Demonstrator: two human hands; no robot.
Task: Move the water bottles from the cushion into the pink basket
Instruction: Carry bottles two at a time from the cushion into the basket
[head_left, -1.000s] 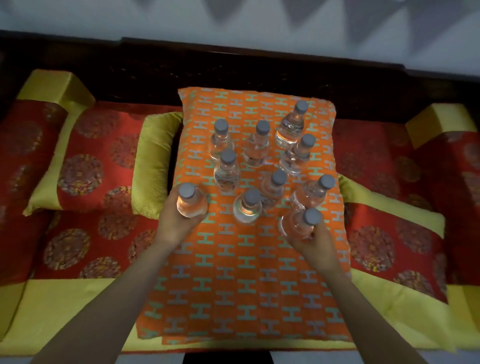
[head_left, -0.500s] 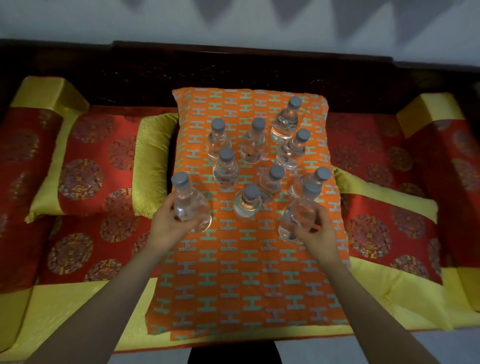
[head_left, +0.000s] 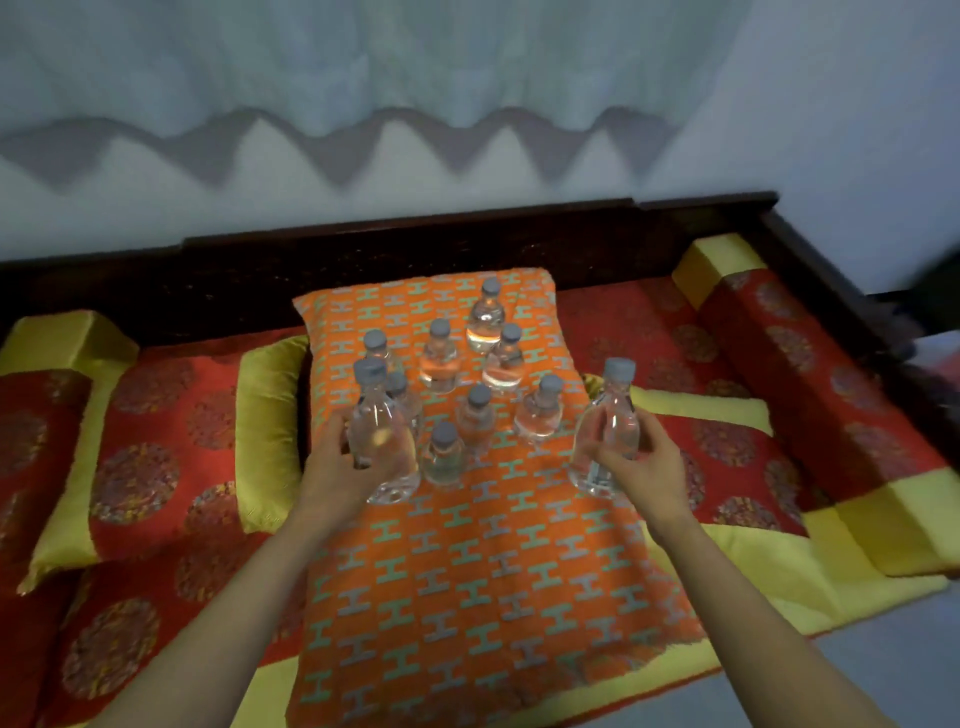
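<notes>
Pale wall (head_left: 467, 78) with a zigzag shadow, above a dark wooden sofa frame (head_left: 467, 249) that is lined with red-and-yellow brocade cushions (head_left: 156, 415). At the centre lies an orange cushion patterned with teal and grey H-shapes (head_left: 467, 571), its near edge towards the viewer. Eight clear plastic water bottles with grey caps (head_left: 439, 364) stand upright in a loose cluster on the far half of the orange cushion, some touching their neighbours. The left hand (head_left: 332, 467) grips a ninth clear bottle (head_left: 382, 447) round its lower body, with the fingers curled behind it. This bottle is upright over the left edge of the orange cushion, just in front of the cluster. The right hand (head_left: 644, 462) grips a tenth clear bottle (head_left: 605, 431) in the same manner, thumb across the front. This bottle is upright at the right edge of the orange cushion, beside the cluster. Both held bottles look larger than those standing; whether their bases touch the fabric cannot be told. Both forearms enter from the near corners of the view.
</notes>
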